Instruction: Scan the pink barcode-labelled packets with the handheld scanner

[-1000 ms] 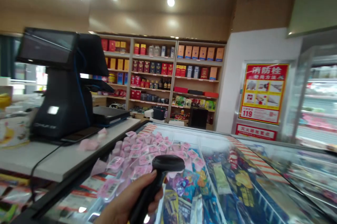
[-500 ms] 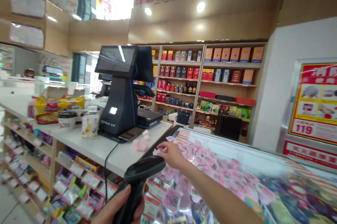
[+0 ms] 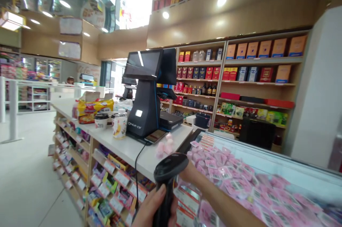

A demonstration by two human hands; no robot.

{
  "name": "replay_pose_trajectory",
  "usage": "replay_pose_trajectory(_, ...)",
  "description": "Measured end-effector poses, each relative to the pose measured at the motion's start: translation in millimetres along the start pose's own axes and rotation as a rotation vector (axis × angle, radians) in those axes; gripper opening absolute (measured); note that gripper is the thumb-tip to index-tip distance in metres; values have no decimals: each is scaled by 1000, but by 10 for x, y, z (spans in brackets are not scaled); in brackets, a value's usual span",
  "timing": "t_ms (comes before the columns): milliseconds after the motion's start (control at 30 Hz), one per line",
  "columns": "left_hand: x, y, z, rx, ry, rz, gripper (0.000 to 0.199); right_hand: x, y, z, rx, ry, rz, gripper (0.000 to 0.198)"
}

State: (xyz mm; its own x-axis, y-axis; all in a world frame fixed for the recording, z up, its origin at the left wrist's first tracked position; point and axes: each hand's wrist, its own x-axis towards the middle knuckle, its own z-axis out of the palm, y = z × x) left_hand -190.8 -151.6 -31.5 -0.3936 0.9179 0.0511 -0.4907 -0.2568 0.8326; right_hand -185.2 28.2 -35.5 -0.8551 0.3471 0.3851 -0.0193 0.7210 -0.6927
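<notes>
My left hand is wrapped round the handle of a black barcode scanner, its head pointing up and to the right. Just behind that head is my right hand, with the forearm reaching in from the lower right. Its fingers are hidden by the scanner, so what they hold does not show. Many small pink packets with barcode labels lie heaped on the glass case to the right. A few pink pieces sit at the counter's edge, beyond the scanner.
A black point-of-sale terminal stands on the white counter, with a phone at its base. Left of it are a patterned cup, a lidded cup and yellow snack packs. A black cable hangs over the front shelves.
The view has turned left, so the counter and terminal appear further right. My right hand, which pinched at something small and pink beside the heap, has moved behind the scanner head.
</notes>
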Motion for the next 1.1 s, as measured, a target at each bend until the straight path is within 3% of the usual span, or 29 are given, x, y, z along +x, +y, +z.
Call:
replay_pose_trajectory(133,174,-79,617,42,40,59,20,-1024,-229,-654,561,-99,110,35)
replay_pose_trajectory(233,374,-333,1186,114,-70,67,16,-1561,-371,-1061,655,61,65,41)
replay_pose_trajectory(333,535,-671,1705,118,-206,62,22,-1907,-219,-1519,464,296,62,39)
replay_pose_trajectory(433,596,-941,2008,95,-284,-16,15,-2311,242,-2098,86,600,129,39)
replay_pose_trajectory(500,596,-1068,2074,107,-314,-73,18,-2607,618,-2433,-261,834,354,47)
replay_pose_trajectory(533,591,-1121,2078,114,-323,-101,21,-2734,795,-2546,-397,864,475,52)
replay_pose_trajectory(600,582,-1216,2058,125,-321,-196,25,-2894,1084,-2635,-545,786,664,59)
replay_pose_trajectory(700,579,-1330,2012,146,-290,-294,30,-2865,1310,-2513,-627,625,765,50)
replay_pose_trajectory(800,583,-1378,1974,129,-307,-378,37,-2701,1368,-2352,-683,667,799,33)
replay_pose_trajectory(1000,610,-1268,2010,86,-410,-485,41,-2720,1448,-2376,-635,812,499,32)
replay_pose_trajectory(1100,626,-1215,2103,117,-423,-483,40,-2800,1472,-2436,-657,877,442,34)
